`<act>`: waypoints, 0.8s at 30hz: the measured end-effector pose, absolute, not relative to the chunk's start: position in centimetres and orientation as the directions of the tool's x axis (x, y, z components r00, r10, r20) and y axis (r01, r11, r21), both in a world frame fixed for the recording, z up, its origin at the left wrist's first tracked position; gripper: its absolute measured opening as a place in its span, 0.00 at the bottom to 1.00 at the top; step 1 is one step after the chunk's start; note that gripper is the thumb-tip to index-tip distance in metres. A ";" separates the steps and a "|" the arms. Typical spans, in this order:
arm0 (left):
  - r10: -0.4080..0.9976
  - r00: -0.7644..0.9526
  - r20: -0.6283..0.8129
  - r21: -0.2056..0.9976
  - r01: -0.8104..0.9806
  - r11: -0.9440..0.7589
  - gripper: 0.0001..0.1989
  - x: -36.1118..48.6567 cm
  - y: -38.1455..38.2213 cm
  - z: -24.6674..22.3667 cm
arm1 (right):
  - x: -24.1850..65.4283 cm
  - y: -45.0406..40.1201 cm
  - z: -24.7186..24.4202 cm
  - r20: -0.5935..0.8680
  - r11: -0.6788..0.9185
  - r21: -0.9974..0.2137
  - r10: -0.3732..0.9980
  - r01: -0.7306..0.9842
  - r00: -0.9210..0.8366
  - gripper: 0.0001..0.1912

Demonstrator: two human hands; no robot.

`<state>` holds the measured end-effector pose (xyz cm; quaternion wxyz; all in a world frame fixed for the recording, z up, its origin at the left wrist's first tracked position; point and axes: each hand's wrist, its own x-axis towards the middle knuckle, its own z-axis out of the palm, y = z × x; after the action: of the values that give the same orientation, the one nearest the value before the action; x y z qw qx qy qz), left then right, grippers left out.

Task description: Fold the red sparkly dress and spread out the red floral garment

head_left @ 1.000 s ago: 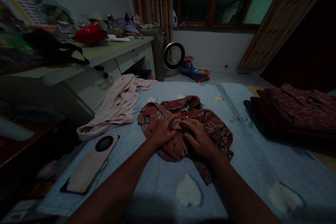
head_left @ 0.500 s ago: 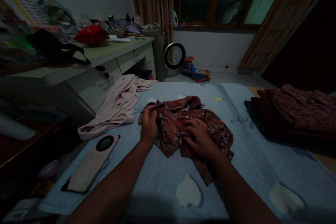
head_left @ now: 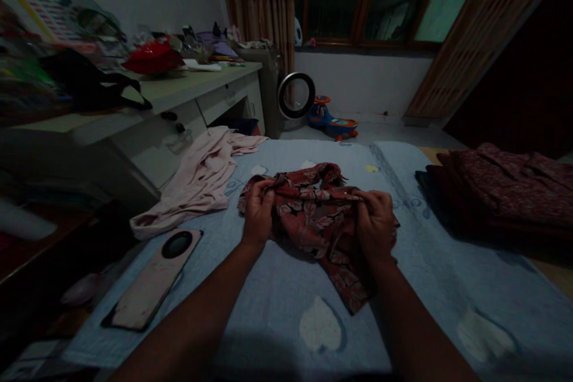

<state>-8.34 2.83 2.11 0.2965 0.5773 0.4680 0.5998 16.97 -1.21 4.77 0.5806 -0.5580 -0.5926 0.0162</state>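
Note:
A dark red shirt with a leaf-like print lies crumpled on the blue bed cover. My left hand pinches its edge on the left side. On the right, my right hand grips the same edge between thumb and fingers, so a strip of cloth is stretched between both hands. One sleeve-like end of the shirt hangs toward me below the right hand. The fingertips of both hands are partly hidden by the cloth.
Left of the shirt lie a pale pink garment and a phone in a light case. A stack of folded dark red clothes sits at right. Beyond the bed are a cluttered desk, a round fan and a toy ride-on car.
My right hand has moved right and closed on the shirt's edge. The shirt's upper edge is now lifted and pulled straight between my hands. My left hand keeps its hold.

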 end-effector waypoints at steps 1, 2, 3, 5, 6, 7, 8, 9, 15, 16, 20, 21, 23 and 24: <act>0.894 -0.158 0.419 0.904 0.163 -0.395 0.15 -8.2 2.8 2.2 | 17.2 -1.1 4.7 0.642 0.333 -0.696 0.686 0.636 0.343 0.12; 0.893 -0.154 0.422 0.904 0.143 -0.402 0.14 -8.1 2.8 2.2 | 17.4 -1.0 4.6 0.609 0.296 -0.725 0.699 0.622 0.376 0.12; 0.896 -0.144 0.421 0.905 0.133 -0.404 0.14 -8.1 2.8 2.2 | 17.7 -0.8 4.5 0.575 0.271 -0.752 0.714 0.601 0.398 0.12; 0.908 -0.109 0.405 0.910 0.139 -0.390 0.14 -8.0 2.9 2.1 | 18.1 -0.4 4.0 0.507 0.236 -0.804 0.753 0.546 0.420 0.13; 0.916 -0.090 0.392 0.915 0.139 -0.378 0.14 -7.9 2.9 2.0 | 18.3 -0.1 3.7 0.471 0.224 -0.828 0.776 0.515 0.419 0.13; 0.922 -0.080 0.378 0.921 0.134 -0.366 0.14 -7.9 2.9 1.9 | 18.4 0.1 3.4 0.438 0.214 -0.848 0.799 0.485 0.412 0.13; 0.927 -0.077 0.368 0.926 0.121 -0.357 0.15 -7.8 3.0 1.9 | 18.5 0.3 3.2 0.418 0.210 -0.859 0.813 0.466 0.404 0.13; 0.930 -0.080 0.359 0.931 0.102 -0.351 0.15 -7.8 3.1 1.8 | 18.4 0.4 3.0 0.421 0.216 -0.857 0.817 0.467 0.394 0.14; 0.942 -0.142 0.305 0.952 0.042 -0.302 0.15 -7.7 3.5 1.7 | 16.1 -1.3 4.3 0.690 0.394 -0.567 0.707 0.723 0.155 0.10; 0.943 -0.150 0.298 0.955 0.037 -0.296 0.15 -7.7 3.6 1.6 | 15.5 -1.8 4.7 0.698 0.428 -0.517 0.712 0.741 0.076 0.06; 0.947 -0.160 0.280 0.959 -0.009 -0.285 0.15 -7.8 3.7 1.6 | 13.5 -3.4 5.4 0.623 0.568 -0.366 0.738 0.737 -0.259 0.11; 0.947 -0.161 0.278 0.958 -0.021 -0.285 0.15 -7.8 3.7 1.6 | 13.1 -3.5 5.3 0.592 0.595 -0.336 0.736 0.730 -0.327 0.14; 0.947 -0.161 0.278 0.957 -0.036 -0.287 0.15 -7.8 3.8 1.6 | 12.5 -3.6 5.0 0.525 0.625 -0.280 0.735 0.728 -0.429 0.19; 0.946 -0.164 0.279 0.957 -0.037 -0.288 0.15 -7.8 3.8 1.6 | 12.3 -3.5 4.8 0.494 0.627 -0.258 0.739 0.735 -0.457 0.18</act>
<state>-7.83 3.82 1.60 0.3970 0.5103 0.4453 0.6194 12.25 -3.53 4.79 0.2914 -0.4317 -0.8536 0.0039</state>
